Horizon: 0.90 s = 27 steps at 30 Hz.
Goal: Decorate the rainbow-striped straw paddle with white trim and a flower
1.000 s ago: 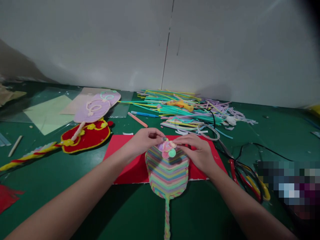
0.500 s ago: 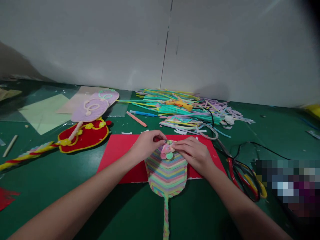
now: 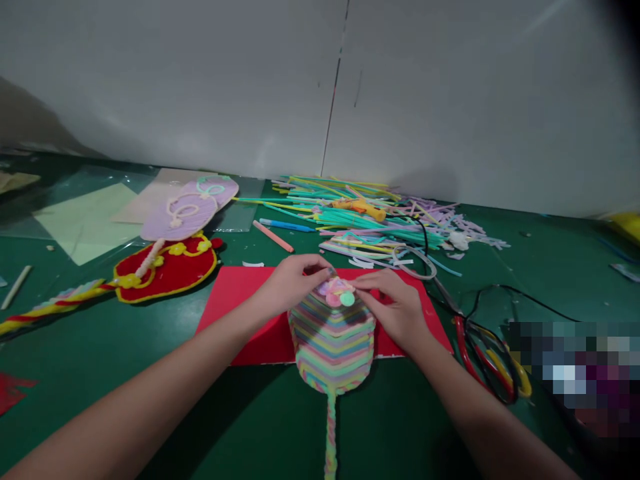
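Observation:
A fan of striped pastel pipe cleaners [image 3: 333,353], its twisted handle toward me, lies over a red board [image 3: 240,320]. At the fan's top is a small pastel pipe-cleaner flower [image 3: 336,291] in pink and lilac, with a round mint piece at its lower right. My left hand [image 3: 295,287] pinches the flower's upper left side between thumb and fingers. From the right, my right hand [image 3: 395,300] pinches its other edge, thumb and fingertips together. The fan's top edge is mostly hidden behind the hands and the flower.
Loose pipe cleaners [image 3: 360,213] are heaped at the back, with an orange glue gun [image 3: 360,208] on top. Scissors [image 3: 470,333] and a black cord lie right. Left are a red fan [image 3: 165,273] and a lilac fan [image 3: 185,210]. Two markers [image 3: 286,227] lie behind the board.
The flower has tilted and risen slightly, its mint piece swinging to the right. Both hands have shifted a little upward with it, the right fingers now more bent.

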Each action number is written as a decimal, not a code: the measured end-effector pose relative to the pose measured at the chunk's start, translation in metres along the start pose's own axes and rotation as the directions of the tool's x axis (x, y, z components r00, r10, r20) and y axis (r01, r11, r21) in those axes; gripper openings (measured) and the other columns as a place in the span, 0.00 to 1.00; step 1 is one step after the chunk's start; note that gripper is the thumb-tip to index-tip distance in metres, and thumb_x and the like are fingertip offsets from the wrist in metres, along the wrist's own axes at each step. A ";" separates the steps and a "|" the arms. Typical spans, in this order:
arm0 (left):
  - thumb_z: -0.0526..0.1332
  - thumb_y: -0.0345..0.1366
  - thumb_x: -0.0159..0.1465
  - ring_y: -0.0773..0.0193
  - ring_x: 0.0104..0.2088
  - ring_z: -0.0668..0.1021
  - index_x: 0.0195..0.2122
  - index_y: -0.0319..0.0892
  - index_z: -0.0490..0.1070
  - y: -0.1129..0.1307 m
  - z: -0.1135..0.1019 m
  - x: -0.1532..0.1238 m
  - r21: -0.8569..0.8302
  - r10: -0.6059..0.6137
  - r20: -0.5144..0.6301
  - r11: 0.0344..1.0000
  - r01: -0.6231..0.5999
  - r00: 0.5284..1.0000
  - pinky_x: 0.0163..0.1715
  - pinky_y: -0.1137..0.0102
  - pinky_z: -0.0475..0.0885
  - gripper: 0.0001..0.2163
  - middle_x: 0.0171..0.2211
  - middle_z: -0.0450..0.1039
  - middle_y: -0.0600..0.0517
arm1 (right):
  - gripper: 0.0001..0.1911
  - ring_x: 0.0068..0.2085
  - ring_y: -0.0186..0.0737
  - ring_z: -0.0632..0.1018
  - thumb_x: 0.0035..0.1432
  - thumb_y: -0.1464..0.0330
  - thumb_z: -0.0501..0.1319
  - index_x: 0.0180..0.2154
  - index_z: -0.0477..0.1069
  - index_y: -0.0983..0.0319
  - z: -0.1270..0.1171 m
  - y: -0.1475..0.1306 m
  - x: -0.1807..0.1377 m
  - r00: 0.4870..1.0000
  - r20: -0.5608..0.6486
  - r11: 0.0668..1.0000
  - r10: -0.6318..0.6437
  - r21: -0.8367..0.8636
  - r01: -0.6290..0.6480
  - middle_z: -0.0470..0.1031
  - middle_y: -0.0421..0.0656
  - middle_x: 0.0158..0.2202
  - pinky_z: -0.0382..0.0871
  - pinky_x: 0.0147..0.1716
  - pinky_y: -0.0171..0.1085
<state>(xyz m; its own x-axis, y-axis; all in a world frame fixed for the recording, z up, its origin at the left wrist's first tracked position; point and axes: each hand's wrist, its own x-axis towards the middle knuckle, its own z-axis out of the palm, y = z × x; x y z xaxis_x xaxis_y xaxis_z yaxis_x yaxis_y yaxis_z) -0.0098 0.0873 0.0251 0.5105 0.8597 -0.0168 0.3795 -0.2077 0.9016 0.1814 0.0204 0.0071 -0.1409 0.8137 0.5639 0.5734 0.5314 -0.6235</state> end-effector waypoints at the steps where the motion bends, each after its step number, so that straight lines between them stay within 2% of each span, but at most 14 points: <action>1: 0.57 0.38 0.58 0.64 0.34 0.74 0.30 0.41 0.72 0.001 -0.001 0.001 -0.019 -0.001 0.003 1.000 0.001 1.000 0.34 0.72 0.67 0.08 0.30 0.75 0.52 | 0.07 0.35 0.40 0.77 0.54 0.73 0.61 0.34 0.75 0.56 0.000 -0.003 0.001 0.998 -0.024 0.999 0.050 0.014 -0.050 0.79 0.42 0.32 0.70 0.35 0.40; 5: 0.56 0.40 0.58 0.63 0.34 0.74 0.29 0.40 0.72 0.002 -0.006 0.002 -0.095 -0.041 0.021 0.995 0.042 0.999 0.35 0.71 0.67 0.09 0.30 0.74 0.52 | 0.02 0.26 0.35 0.72 0.51 0.69 0.63 0.29 0.74 0.59 0.003 -0.008 0.002 0.952 -0.054 0.951 0.303 0.082 -0.298 0.76 0.40 0.27 0.64 0.23 0.34; 8: 0.55 0.39 0.58 0.63 0.34 0.73 0.30 0.40 0.72 0.002 -0.006 0.002 -0.102 -0.043 0.028 0.994 0.046 0.999 0.36 0.71 0.66 0.09 0.31 0.73 0.52 | 0.06 0.25 0.34 0.70 0.48 0.64 0.64 0.27 0.73 0.60 0.004 -0.004 0.001 0.874 -0.017 0.861 0.485 0.184 -0.474 0.75 0.40 0.26 0.63 0.23 0.34; 10: 0.55 0.39 0.59 0.64 0.34 0.73 0.30 0.40 0.72 0.001 -0.006 0.002 -0.098 -0.036 0.036 0.994 0.039 0.999 0.36 0.71 0.66 0.10 0.30 0.72 0.52 | 0.09 0.27 0.36 0.71 0.47 0.62 0.65 0.27 0.72 0.61 0.005 0.000 0.002 0.836 0.012 0.807 0.549 0.252 -0.534 0.74 0.41 0.26 0.64 0.24 0.34; 16: 0.54 0.40 0.61 0.66 0.31 0.73 0.28 0.41 0.72 0.001 -0.011 0.001 -0.054 -0.010 0.078 0.998 0.014 0.997 0.33 0.72 0.65 0.12 0.28 0.71 0.54 | 0.12 0.29 0.37 0.73 0.43 0.60 0.67 0.26 0.72 0.61 0.005 0.003 0.002 0.794 0.062 0.728 0.604 0.362 -0.582 0.75 0.41 0.26 0.66 0.27 0.34; 20: 0.54 0.42 0.62 0.63 0.35 0.75 0.34 0.41 0.74 0.008 -0.021 0.000 0.008 0.026 0.079 1.000 -0.027 0.997 0.36 0.72 0.67 0.12 0.33 0.75 0.52 | 0.13 0.29 0.40 0.75 0.42 0.58 0.68 0.26 0.72 0.61 0.005 0.005 0.000 0.772 0.139 0.677 0.620 0.402 -0.616 0.77 0.43 0.26 0.69 0.29 0.37; 23: 0.57 0.41 0.59 0.63 0.37 0.75 0.37 0.42 0.74 0.014 -0.026 -0.002 0.036 0.050 0.101 0.998 -0.054 0.994 0.35 0.73 0.68 0.11 0.35 0.76 0.52 | 0.14 0.30 0.41 0.75 0.42 0.58 0.68 0.26 0.72 0.61 0.005 0.008 -0.001 0.764 0.139 0.672 0.630 0.396 -0.626 0.76 0.43 0.26 0.69 0.30 0.38; 27: 0.61 0.38 0.56 0.64 0.34 0.76 0.37 0.42 0.75 0.018 -0.027 -0.003 0.067 0.075 0.131 0.994 -0.085 0.988 0.32 0.75 0.68 0.09 0.32 0.77 0.53 | 0.14 0.30 0.40 0.75 0.42 0.58 0.68 0.26 0.72 0.61 0.005 0.009 -0.001 0.762 0.134 0.670 0.634 0.396 -0.627 0.76 0.42 0.27 0.69 0.30 0.37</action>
<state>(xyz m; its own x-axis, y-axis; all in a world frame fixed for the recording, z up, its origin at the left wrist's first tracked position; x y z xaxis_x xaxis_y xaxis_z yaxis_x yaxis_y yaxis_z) -0.0259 0.0934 0.0531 0.6345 0.7729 -0.0055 0.3859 -0.3105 0.8687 0.1826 0.0252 -0.0017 0.1484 0.9882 -0.0379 0.1532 -0.0608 -0.9863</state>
